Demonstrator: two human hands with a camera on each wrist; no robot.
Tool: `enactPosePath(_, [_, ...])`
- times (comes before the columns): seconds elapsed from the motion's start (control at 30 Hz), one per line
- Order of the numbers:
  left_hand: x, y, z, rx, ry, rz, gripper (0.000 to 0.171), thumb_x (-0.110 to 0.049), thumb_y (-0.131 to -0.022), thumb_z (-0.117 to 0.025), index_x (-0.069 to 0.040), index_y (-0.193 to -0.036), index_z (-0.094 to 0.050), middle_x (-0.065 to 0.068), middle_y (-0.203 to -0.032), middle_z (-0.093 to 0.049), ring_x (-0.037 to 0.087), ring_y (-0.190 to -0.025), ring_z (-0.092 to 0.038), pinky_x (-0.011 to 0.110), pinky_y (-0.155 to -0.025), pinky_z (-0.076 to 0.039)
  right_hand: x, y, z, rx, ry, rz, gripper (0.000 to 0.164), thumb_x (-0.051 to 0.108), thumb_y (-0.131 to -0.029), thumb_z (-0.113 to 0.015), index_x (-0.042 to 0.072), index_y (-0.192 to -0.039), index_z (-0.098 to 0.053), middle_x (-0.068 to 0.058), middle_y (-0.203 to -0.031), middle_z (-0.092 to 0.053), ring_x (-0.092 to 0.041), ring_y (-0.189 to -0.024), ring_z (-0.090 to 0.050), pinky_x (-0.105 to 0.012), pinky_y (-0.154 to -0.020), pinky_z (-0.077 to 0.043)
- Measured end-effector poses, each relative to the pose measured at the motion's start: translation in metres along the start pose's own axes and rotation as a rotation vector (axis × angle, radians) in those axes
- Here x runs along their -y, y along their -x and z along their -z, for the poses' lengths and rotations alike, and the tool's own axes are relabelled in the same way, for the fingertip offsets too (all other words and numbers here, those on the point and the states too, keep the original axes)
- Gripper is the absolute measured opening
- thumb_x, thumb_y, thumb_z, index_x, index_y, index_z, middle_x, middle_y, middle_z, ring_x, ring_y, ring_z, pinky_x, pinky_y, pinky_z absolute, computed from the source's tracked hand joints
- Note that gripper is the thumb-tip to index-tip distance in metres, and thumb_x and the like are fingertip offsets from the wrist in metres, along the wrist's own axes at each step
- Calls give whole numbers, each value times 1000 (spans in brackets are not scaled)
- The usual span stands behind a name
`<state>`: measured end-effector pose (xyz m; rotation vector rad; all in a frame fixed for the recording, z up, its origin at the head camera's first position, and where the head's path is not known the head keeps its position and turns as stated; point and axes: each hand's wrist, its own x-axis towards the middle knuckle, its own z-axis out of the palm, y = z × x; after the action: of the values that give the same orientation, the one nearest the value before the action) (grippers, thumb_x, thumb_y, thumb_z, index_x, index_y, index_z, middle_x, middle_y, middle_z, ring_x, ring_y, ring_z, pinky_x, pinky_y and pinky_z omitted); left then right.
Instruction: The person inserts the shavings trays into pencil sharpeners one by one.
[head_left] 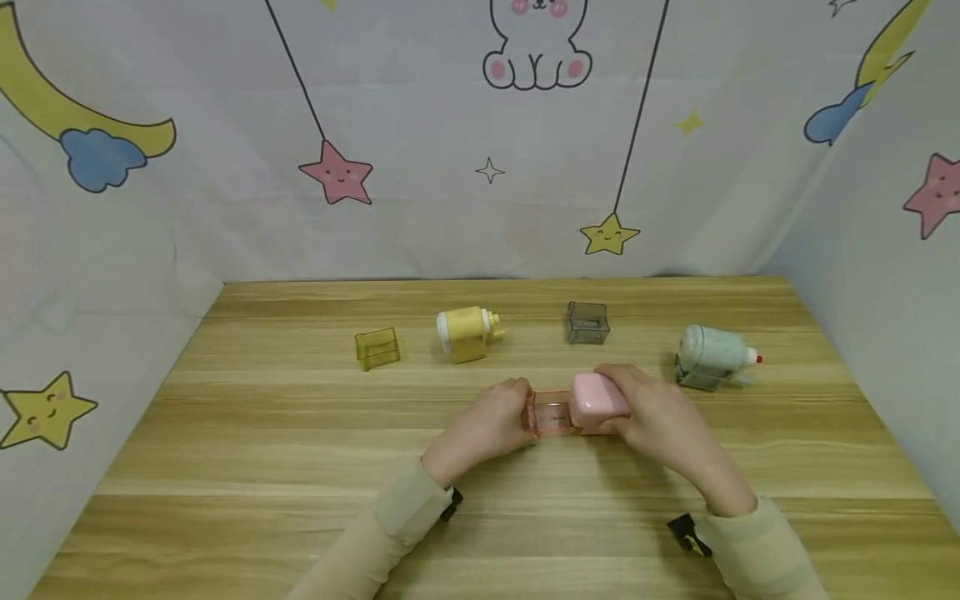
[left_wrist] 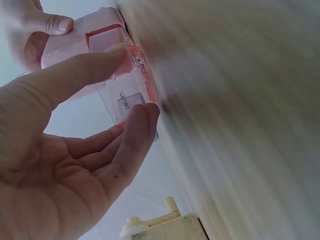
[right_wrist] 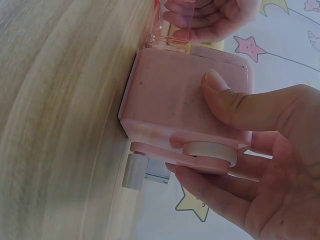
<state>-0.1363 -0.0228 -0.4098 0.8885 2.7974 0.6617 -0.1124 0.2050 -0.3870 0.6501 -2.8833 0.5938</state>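
Note:
In the head view a pink crank pencil sharpener (head_left: 596,398) stands on the wooden table, and my right hand (head_left: 660,421) grips it from the right. The right wrist view shows the thumb on one side of its body (right_wrist: 175,95) and fingers near the crank (right_wrist: 162,154). My left hand (head_left: 487,421) holds the outer end of a clear pink shavings drawer (head_left: 553,415) between thumb and fingers. In the left wrist view the drawer (left_wrist: 117,97) lies in line with the sharpener's open front, its inner end right at the opening.
Behind my hands stand a yellow pencil sharpener (head_left: 467,332) and a clear yellow drawer (head_left: 378,348). A clear grey drawer (head_left: 588,323) sits at the back, with a pale green sharpener (head_left: 712,354) to the right. Patterned cloth (head_left: 420,225) rises along the table's back edge.

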Motion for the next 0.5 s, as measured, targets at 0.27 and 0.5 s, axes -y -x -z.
enactPosePath(0.27, [-1,-3,-2,-6,-5,-27,44,-24,-66,-78,0,-95,-54,3,-75,-55,11,-63,-49,24,-53,-48,2,-1,-1,7,-5,8,62,17,-66,-77,6,-121,-51,-15,-113,-61,-28,-87,-58,-49,-67,-50])
enactPosePath(0.5, [-3,-4,-3,-7,-1,-29,43,-22,-66,-78,-1,-93,-53,3,-74,-54,11,-63,-48,24,-53,-48,2,-1,-2,5,-16,18,62,16,-65,-78,6,-120,-51,-15,-112,-61,-27,-88,-57,-49,-69,-50])
